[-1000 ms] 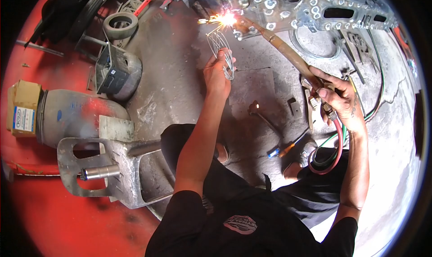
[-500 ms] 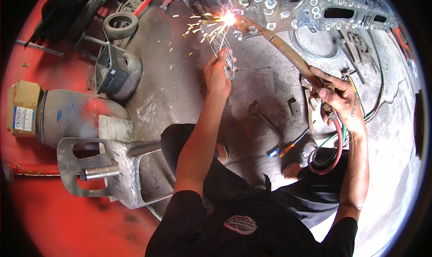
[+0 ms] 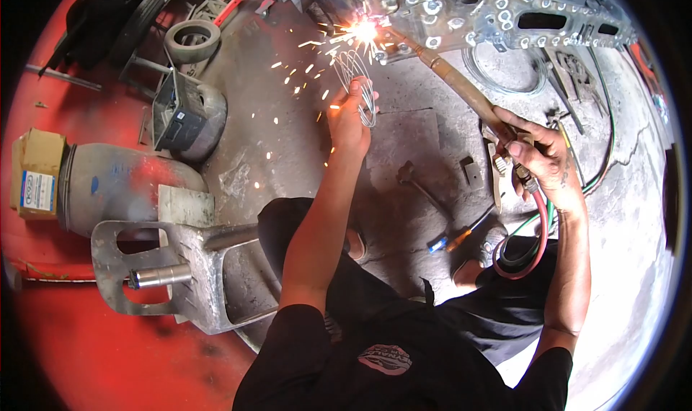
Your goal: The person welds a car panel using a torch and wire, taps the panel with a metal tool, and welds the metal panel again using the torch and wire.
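Note:
My left hand (image 3: 349, 115) is closed around a looped bundle of thin wire (image 3: 353, 69), its upper end close to the bright glow. My right hand (image 3: 540, 155) grips the brass-coloured gas welding torch (image 3: 455, 77) by its handle end, with red and green hoses (image 3: 542, 227) running down from it. The torch points up and left at the edge of a metal car body panel (image 3: 490, 18) marked with many round weld spots. At the tip there is a glaring light (image 3: 366, 30), which hides the exact contact point. Sparks fly left and down, some over my left hand.
On the floor lie a hammer (image 3: 425, 188), a screwdriver (image 3: 461, 239) and a wire coil (image 3: 504, 87). To the left are a worn plastic chair (image 3: 194, 242), a gas cylinder (image 3: 130, 184), a cardboard box (image 3: 40, 166), a black bin (image 3: 180, 119) and a tyre (image 3: 192, 40).
Sparks have spread farther down and left, now reaching around my left hand and forearm. Both hands, the wire and the torch have hardly moved.

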Motion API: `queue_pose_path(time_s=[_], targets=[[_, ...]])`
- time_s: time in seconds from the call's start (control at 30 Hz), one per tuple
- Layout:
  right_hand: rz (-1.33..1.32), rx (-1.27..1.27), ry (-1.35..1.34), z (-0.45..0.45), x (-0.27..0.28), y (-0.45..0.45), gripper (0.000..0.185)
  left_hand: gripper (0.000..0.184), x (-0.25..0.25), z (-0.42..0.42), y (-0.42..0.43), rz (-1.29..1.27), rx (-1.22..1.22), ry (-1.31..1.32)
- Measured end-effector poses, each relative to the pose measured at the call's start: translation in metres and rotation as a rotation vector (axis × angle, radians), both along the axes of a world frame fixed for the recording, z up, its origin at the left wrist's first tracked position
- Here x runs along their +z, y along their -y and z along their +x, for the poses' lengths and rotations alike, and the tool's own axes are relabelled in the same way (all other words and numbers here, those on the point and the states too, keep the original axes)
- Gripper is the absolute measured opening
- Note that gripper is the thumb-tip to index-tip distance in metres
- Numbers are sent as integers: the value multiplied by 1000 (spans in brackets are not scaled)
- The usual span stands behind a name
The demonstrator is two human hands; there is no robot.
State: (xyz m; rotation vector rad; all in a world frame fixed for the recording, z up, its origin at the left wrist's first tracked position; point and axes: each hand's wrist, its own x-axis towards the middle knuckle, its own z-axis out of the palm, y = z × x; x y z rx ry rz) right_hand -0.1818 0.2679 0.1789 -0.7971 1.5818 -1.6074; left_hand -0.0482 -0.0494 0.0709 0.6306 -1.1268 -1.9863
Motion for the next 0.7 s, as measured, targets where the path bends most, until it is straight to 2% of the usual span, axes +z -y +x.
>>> queue_pose_path(time_s=[0.7], targets=[[2,1,-12,2,0,1,53,26,5,-3,-3,-6,16,15]])
